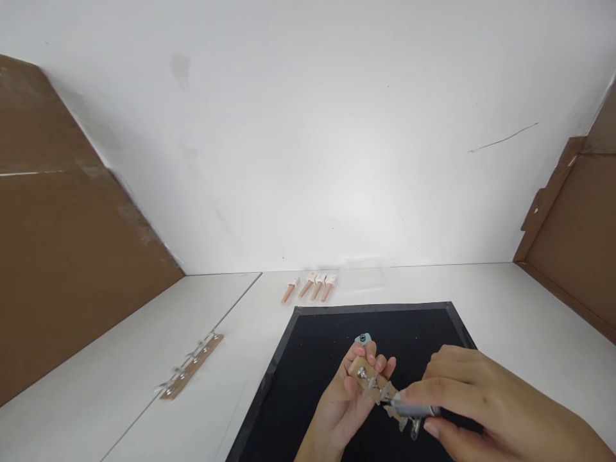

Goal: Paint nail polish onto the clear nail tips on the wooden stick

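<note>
Over the black mat [308, 372], my left hand [344, 401] has its fingers wrapped round a wooden strip [357, 367] fitted with metal parts and small translucent pieces. My right hand [462, 398] grips a grey cylindrical tool [414, 408] between thumb and fingers, its tip at the lower right part of the strip. The tip's exact contact is too small to make out. A small light-blue piece with a dark centre [362, 337] shows just beyond my left fingertips.
A second wooden strip with metal parts [193, 367] lies on the white table [240, 333] at the left. Several wooden pegs with white heads [317, 287] stand behind the mat. Brown cardboard panels [72, 224] flank both sides, with a white wall [312, 128] at the back.
</note>
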`<state>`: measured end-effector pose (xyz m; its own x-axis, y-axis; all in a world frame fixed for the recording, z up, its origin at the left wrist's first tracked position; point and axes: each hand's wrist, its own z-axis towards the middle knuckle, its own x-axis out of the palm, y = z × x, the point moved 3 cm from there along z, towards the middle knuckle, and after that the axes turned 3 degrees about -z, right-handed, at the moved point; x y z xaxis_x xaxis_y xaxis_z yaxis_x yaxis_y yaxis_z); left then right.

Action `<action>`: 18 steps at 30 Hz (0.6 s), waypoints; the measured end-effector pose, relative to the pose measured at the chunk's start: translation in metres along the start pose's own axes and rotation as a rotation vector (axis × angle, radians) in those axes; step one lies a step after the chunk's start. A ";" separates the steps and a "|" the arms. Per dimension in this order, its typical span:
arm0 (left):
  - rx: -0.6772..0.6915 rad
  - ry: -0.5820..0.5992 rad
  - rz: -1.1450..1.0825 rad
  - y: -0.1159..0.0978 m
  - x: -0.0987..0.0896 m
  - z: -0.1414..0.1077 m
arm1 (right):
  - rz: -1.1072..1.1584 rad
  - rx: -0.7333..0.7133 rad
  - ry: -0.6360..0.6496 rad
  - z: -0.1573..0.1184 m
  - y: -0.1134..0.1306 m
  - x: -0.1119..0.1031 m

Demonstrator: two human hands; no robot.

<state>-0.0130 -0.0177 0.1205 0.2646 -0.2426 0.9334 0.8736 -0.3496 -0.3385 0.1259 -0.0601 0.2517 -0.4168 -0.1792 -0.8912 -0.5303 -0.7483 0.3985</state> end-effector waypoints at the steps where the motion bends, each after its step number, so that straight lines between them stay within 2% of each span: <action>1: 0.002 -0.014 0.003 0.000 0.001 0.000 | 0.002 -0.001 0.003 0.001 0.000 0.000; 5: 0.002 -0.057 0.011 0.000 0.005 0.000 | 0.009 0.010 0.023 0.000 -0.001 0.001; 10: 0.001 -0.054 0.010 -0.001 0.002 -0.005 | -0.008 0.064 0.024 -0.006 -0.006 0.003; 16: -0.002 -0.063 0.006 -0.001 -0.004 -0.009 | -0.042 0.072 -0.124 -0.014 -0.014 0.006; 18: -0.002 -0.065 0.008 -0.001 -0.006 -0.007 | -0.037 0.063 -0.137 -0.014 -0.013 0.005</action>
<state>-0.0186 -0.0227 0.1149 0.2980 -0.1863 0.9362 0.8703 -0.3499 -0.3466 0.1410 -0.0598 0.2385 -0.4910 -0.0604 -0.8691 -0.5905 -0.7104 0.3830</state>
